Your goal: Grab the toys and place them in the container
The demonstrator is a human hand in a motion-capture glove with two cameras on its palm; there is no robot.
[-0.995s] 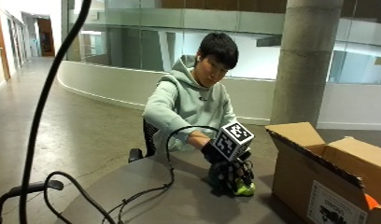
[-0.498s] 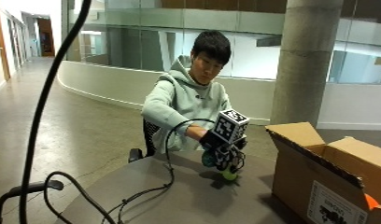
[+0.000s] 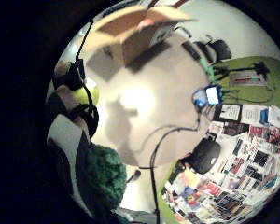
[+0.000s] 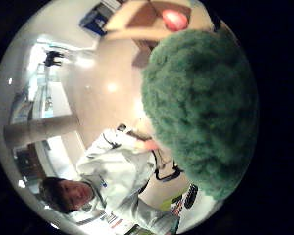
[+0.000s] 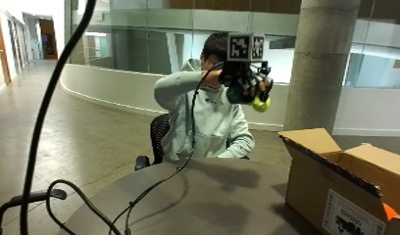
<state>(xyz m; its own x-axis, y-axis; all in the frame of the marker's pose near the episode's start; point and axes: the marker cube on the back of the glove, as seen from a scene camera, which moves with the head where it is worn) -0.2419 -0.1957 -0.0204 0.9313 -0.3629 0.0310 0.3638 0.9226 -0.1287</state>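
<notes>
Item one: the black-gloved right hand (image 5: 247, 84), raised to head height above the round grey table (image 5: 206, 200), well above its far edge. We see its fingers curled round a fuzzy dark-green plush toy with a yellow-green rounded part (image 5: 260, 104); the yellow-green part pokes out below the glove.

Item two: the toy itself. In the thumb-side palm view its green pile (image 4: 201, 112) fills much of the field, a dense, woolly, tufted surface with a rounded outline. In the little-finger-side view we note the same green fuzz (image 3: 102, 175) beside the glove's straps and a smooth yellow-green ball-like part (image 3: 86, 93) nearer the fingers.

Item three: the open brown cardboard box (image 5: 347, 191), standing at the table's right edge, flaps up, something orange showing at its lower corner.

We judge the high carry serves to clear the box's raised flaps before lowering the toy inside; the toy is well apart from the box, so the transfer is not yet done.
</notes>
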